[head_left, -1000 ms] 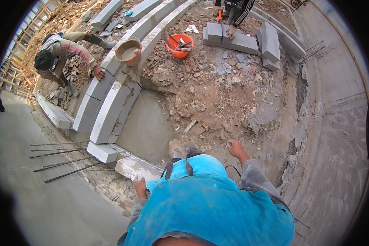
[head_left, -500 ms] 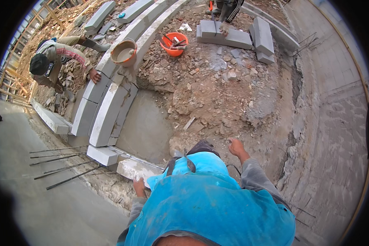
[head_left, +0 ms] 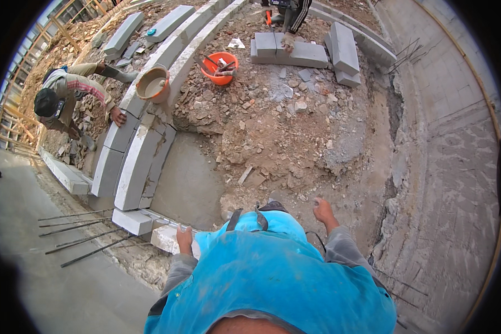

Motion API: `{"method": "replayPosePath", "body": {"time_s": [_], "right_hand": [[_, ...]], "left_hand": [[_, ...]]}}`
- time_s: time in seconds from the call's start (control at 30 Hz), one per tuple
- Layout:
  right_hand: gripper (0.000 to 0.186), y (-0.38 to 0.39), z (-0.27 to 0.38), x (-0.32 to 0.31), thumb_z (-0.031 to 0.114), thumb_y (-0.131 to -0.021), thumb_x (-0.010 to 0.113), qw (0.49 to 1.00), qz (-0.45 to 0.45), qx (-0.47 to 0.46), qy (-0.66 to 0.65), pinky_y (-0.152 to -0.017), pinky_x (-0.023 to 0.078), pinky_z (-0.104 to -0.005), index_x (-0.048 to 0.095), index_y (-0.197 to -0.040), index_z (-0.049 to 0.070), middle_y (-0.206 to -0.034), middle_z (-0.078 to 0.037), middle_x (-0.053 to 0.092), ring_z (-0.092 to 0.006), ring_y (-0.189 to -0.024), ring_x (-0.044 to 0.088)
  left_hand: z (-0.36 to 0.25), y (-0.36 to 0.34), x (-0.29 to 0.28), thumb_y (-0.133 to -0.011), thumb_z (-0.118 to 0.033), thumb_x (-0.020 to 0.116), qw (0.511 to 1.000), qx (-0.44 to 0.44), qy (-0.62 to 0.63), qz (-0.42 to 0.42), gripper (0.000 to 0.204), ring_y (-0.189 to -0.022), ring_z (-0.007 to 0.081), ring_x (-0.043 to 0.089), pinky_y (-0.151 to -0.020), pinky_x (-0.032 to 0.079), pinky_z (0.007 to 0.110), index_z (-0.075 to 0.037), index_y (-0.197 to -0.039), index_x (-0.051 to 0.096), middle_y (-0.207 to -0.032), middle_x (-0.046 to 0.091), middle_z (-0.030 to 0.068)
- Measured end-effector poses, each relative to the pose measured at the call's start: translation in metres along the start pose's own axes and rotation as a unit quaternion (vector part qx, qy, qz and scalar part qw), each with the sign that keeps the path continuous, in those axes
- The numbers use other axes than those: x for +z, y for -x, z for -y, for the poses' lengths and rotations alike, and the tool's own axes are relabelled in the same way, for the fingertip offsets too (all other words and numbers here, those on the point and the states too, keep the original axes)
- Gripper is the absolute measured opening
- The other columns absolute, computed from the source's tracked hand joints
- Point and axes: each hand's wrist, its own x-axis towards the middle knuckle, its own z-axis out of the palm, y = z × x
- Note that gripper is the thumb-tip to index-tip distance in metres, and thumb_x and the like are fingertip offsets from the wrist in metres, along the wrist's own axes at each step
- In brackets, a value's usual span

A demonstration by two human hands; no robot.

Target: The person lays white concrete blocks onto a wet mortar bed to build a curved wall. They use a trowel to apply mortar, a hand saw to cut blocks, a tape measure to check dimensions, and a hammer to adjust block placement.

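Note:
My left hand (head_left: pixel 185 240) hangs at my left side, beside a pale block (head_left: pixel 165 238) at the wall's near end. Its fingers are partly stretched and nothing shows in it; I cannot tell whether it touches the block. On the other side, my right hand (head_left: pixel 323 212) is held out over the dirt, loosely bent, with nothing visible in it. Ahead on the left runs a curved double row of light grey blocks (head_left: pixel 138 161), with a short block (head_left: pixel 132 221) at its near end. Smooth grey concrete (head_left: pixel 186 178) lies inside the curve.
An orange mortar bucket (head_left: pixel 153 84) stands on the wall; an orange basin (head_left: pixel 219 68) of tools sits on rubble. A person (head_left: pixel 67 92) leans over the wall at left. Another person's hand (head_left: pixel 288 42) rests on a block, beside a saw. Rebar rods (head_left: pixel 94 236) jut out leftward.
The whole scene has shifted slightly left in view. My left hand has come a little forward and up; my right hand stays out at my side. The co-workers hold nearly the same postures.

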Motion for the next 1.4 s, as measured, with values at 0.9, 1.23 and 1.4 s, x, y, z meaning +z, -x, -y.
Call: {"method": "replayPosePath", "body": {"time_s": [0.9, 1.23, 1.4], "right_hand": [[0.041, -0.080, -0.099, -0.074, 0.013, -0.078, 0.060, 0.997, 0.016, -0.061, 0.047, -0.089, 0.052, -0.0418, 0.063, -0.117, 0.001, -0.106, -0.023, 0.069, -0.0364, -0.101, 0.067], [0.043, -0.150, -0.048, -0.092, 0.004, -0.076, 0.052, 0.986, 0.036, -0.158, 0.041, -0.091, 0.051, -0.0419, 0.063, -0.117, 0.000, -0.107, -0.024, 0.068, -0.0371, -0.101, 0.066], [0.047, -0.169, 0.000, -0.078, -0.002, -0.073, 0.050, 0.982, 0.014, -0.186, 0.038, -0.089, 0.051, -0.0415, 0.063, -0.118, 0.001, -0.104, -0.023, 0.068, -0.0368, -0.099, 0.066]], "left_hand": [[-0.047, 0.103, 0.119, -0.080, -0.019, 0.068, 0.998, -0.022, -0.047, -0.034, 0.077, -0.133, 0.0347, 0.046, -0.110, 0.036, 0.038, 0.009, -0.144, 0.036, -0.142, 0.046, 0.0292], [-0.037, 0.140, 0.141, -0.080, -0.024, 0.070, 0.995, -0.040, -0.085, -0.040, 0.076, -0.129, 0.0371, 0.051, -0.107, 0.040, 0.039, 0.005, -0.143, 0.040, -0.137, 0.051, 0.0296], [-0.006, 0.105, 0.121, -0.081, -0.025, 0.071, 0.993, -0.065, -0.080, -0.052, 0.076, -0.129, 0.0374, 0.050, -0.107, 0.040, 0.040, 0.006, -0.142, 0.040, -0.138, 0.051, 0.0299]]}}
